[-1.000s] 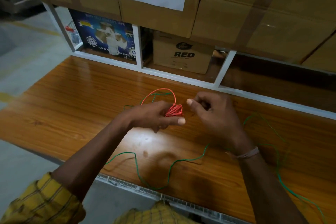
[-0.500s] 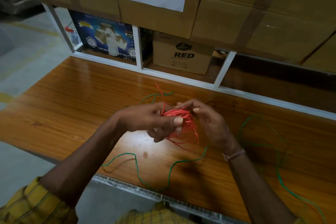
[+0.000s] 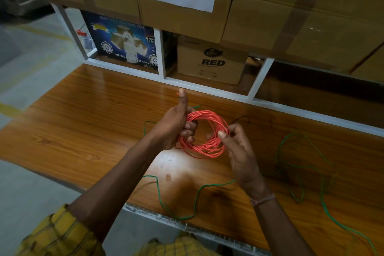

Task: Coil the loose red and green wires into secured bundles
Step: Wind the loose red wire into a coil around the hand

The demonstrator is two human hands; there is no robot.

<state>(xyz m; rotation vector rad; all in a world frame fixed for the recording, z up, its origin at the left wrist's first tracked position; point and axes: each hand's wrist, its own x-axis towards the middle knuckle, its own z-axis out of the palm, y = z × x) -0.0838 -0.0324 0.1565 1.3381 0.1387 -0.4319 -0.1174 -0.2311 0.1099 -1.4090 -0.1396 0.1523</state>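
Observation:
The red wire forms a round coil of several loops, held above the wooden table. My left hand grips the coil's left side with curled fingers, thumb pointing up. My right hand pinches the coil's right side between thumb and fingers. The green wire lies loose on the table, snaking under my arms along the front edge and spreading in big loops at the right.
A white shelf frame runs along the table's back edge. Under it stand a cardboard box marked RED and a blue printed box. Large cardboard cartons are stacked above. Grey floor lies to the left.
The red wire was a tight bunch in my left hand; now it is spread into an open round coil held on both sides. My right hand moved to the coil's right edge.

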